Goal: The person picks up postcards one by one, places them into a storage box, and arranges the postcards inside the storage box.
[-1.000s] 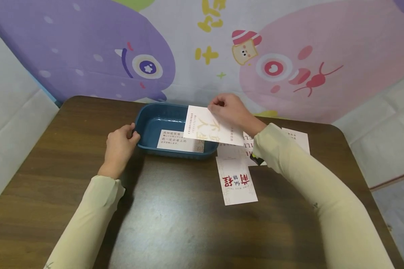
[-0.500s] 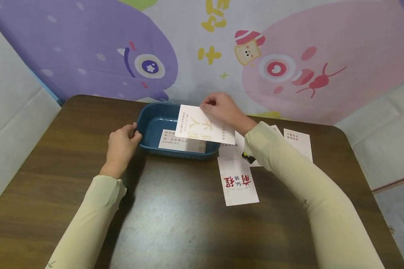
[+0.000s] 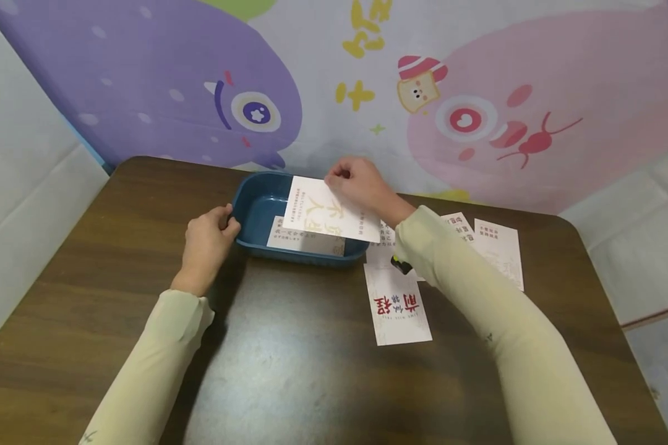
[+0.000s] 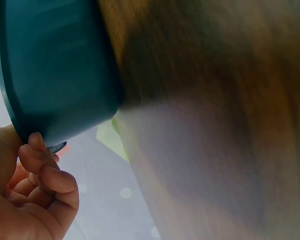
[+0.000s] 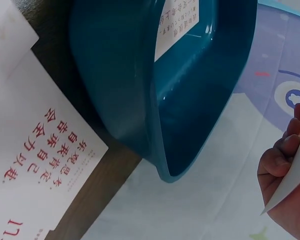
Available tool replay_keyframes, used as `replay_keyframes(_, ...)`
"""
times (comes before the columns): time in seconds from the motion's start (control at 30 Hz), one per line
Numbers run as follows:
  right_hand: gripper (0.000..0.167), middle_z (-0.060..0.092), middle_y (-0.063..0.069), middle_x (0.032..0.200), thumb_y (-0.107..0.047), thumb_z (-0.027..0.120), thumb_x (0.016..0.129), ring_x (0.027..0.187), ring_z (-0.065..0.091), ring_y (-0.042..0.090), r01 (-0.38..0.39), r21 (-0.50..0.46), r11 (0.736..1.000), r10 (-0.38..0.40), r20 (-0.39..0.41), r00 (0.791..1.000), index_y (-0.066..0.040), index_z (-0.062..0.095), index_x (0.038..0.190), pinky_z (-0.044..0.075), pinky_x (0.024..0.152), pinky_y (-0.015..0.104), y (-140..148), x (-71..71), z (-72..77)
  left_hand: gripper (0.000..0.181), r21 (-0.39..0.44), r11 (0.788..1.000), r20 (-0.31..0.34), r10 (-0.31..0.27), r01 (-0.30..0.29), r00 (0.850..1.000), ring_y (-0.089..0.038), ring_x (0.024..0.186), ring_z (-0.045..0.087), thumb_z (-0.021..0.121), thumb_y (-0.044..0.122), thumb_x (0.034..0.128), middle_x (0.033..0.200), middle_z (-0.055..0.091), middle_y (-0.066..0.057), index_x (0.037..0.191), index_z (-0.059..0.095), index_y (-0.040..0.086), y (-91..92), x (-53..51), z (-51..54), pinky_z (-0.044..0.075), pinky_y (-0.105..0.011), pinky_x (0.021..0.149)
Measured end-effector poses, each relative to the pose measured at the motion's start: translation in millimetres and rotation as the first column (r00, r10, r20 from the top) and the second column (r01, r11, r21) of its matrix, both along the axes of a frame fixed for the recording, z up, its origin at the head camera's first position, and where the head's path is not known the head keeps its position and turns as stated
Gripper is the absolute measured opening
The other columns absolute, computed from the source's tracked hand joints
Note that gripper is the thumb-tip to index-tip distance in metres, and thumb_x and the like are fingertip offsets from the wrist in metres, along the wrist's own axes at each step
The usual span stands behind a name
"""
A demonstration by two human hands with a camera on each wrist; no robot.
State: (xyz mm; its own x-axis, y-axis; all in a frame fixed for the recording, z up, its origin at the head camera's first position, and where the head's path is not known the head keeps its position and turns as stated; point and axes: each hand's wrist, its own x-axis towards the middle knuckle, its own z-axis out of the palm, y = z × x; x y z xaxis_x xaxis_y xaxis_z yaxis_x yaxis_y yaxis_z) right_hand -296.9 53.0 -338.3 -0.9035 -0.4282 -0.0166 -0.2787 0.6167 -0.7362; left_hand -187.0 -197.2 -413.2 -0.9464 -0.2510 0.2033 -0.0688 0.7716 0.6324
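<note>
A teal plastic basin [image 3: 312, 256] stands near the table's back edge. My left hand [image 3: 208, 247] grips its left rim with thumb and fingers; the left wrist view shows the curled fingers [image 4: 55, 180] at the rim. Over the basin, my right hand [image 3: 359, 185] pinches a white card with large gold characters [image 3: 323, 213] by its far edge. In the right wrist view that card [image 5: 297, 172] appears edge-on and partly out of frame. Inside the basin lies another printed card [image 3: 300, 241], partly hidden beneath the held one.
Several printed cards lie right of the basin, some overlapping: one with red and blue characters [image 3: 398, 315] in front, another [image 3: 501, 250] farther right. My right sleeve [image 3: 467, 296] hides part of them. A cartoon-printed cloth [image 3: 339, 142] hangs behind the wooden table [image 3: 300, 364].
My right hand has moved a little left with the gold-lettered card, bringing it further over the basin. My left hand stays on the rim. The head view has shifted slightly.
</note>
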Motion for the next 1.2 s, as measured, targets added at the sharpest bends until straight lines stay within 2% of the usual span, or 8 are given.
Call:
replay_keyframes(0.2, 0.022, 0.062, 0.008, 0.099, -0.023, 0.054, 0.091, 0.088, 0.052, 0.018, -0.004, 0.013, 1.0, 0.003, 0.027, 1.0, -0.006, 0.067, 0.099, 0.041, 0.08, 0.03, -6, -0.6, -2.2, 0.024, -0.008, 1.0, -0.012, 0.006, -0.006, 1.0, -0.026, 0.065, 0.05, 0.05, 0.01, 0.0871, 0.063, 0.053, -0.009, 0.099, 0.066, -0.002, 0.4, -0.6, -0.7, 0.039, -0.038, 0.062)
replay_keyframes(0.4, 0.022, 0.062, 0.007, 0.099, -0.024, 0.054, 0.092, 0.087, 0.052, 0.018, -0.019, 0.013, 1.0, 0.018, 0.031, 0.999, -0.008, 0.066, 0.099, 0.041, 0.081, 0.03, -17, 0.3, -8.4, 0.029, -0.013, 1.0, -0.014, 0.008, -0.008, 1.0, -0.027, 0.067, 0.052, 0.05, 0.01, 0.0871, 0.067, 0.059, -0.013, 0.107, 0.066, -0.003, -4.3, 2.9, -1.4, 0.04, -0.038, 0.063)
replay_keyframes(0.53, 0.023, 0.062, 0.007, 0.1, -0.024, 0.053, 0.092, 0.088, 0.052, 0.019, -0.034, 0.016, 0.999, 0.033, 0.032, 0.999, -0.007, 0.066, 0.101, 0.042, 0.082, 0.031, -23, 0.1, -11.7, 0.029, -0.012, 1.0, 0.0, 0.019, -0.019, 1.0, -0.027, 0.067, 0.052, 0.05, 0.01, 0.0877, 0.067, 0.058, -0.013, 0.109, 0.065, -0.004, -5.0, 4.3, -1.1, 0.039, -0.036, 0.062)
replay_keyframes(0.8, 0.023, 0.063, 0.006, 0.101, -0.024, 0.053, 0.092, 0.089, 0.053, 0.019, -0.024, 0.038, 0.999, 0.023, 0.02, 1.0, -0.008, 0.066, 0.1, 0.042, 0.083, 0.032, -25, -1.2, -14.4, 0.032, 0.011, 1.0, 0.019, 0.012, -0.012, 1.0, -0.026, 0.068, 0.053, 0.049, 0.012, 0.0892, 0.072, 0.06, -0.014, 0.112, 0.064, -0.004, -0.5, -0.8, -2.6, 0.041, -0.035, 0.063)
replay_keyframes(1.2, 0.022, 0.063, 0.008, 0.099, -0.022, 0.053, 0.092, 0.086, 0.052, 0.019, -0.057, 0.034, 0.998, 0.057, 0.0, 0.998, -0.006, 0.067, 0.099, 0.042, 0.08, 0.03, -33, -2.0, -25.0, 0.031, 0.017, 1.0, 0.039, 0.022, -0.023, 0.999, -0.026, 0.071, 0.052, 0.049, 0.012, 0.0896, 0.074, 0.059, -0.013, 0.111, 0.064, -0.004, 1.0, 0.0, -1.6, 0.04, -0.034, 0.064)
